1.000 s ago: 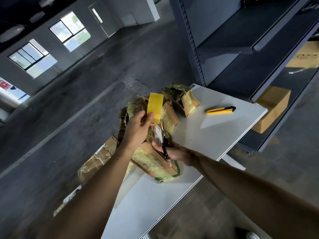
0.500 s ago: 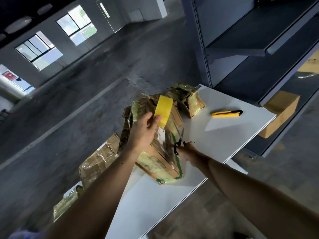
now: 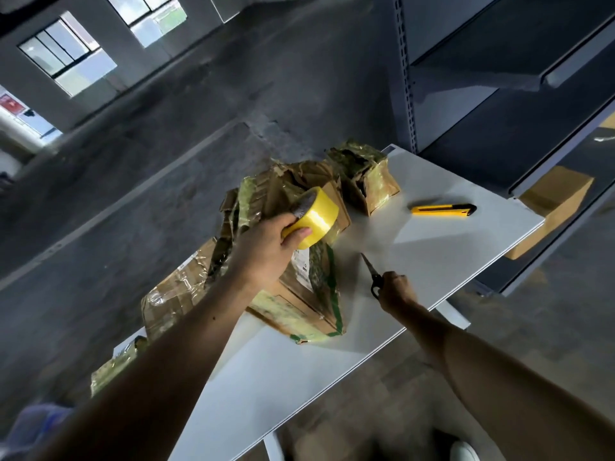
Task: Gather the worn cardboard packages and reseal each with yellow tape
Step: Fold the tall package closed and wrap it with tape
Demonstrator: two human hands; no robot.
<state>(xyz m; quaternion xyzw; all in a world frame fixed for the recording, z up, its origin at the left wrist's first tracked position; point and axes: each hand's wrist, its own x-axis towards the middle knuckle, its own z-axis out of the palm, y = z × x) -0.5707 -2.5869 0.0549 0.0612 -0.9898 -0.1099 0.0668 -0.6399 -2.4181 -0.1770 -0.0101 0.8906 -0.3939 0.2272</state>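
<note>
Smooth white bench [image 3: 432, 261] carries crumpled cardboard packages [image 3: 299, 294]; your left hand [image 3: 266, 247] grips the glossy yellow tape roll [image 3: 316, 221], your right hand [image 3: 396, 289] clasps scissors [image 3: 372, 274].

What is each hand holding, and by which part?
The left hand grips the yellow tape roll by its rim, thumb on the outer band. The right hand holds the scissors by the handles.
</note>
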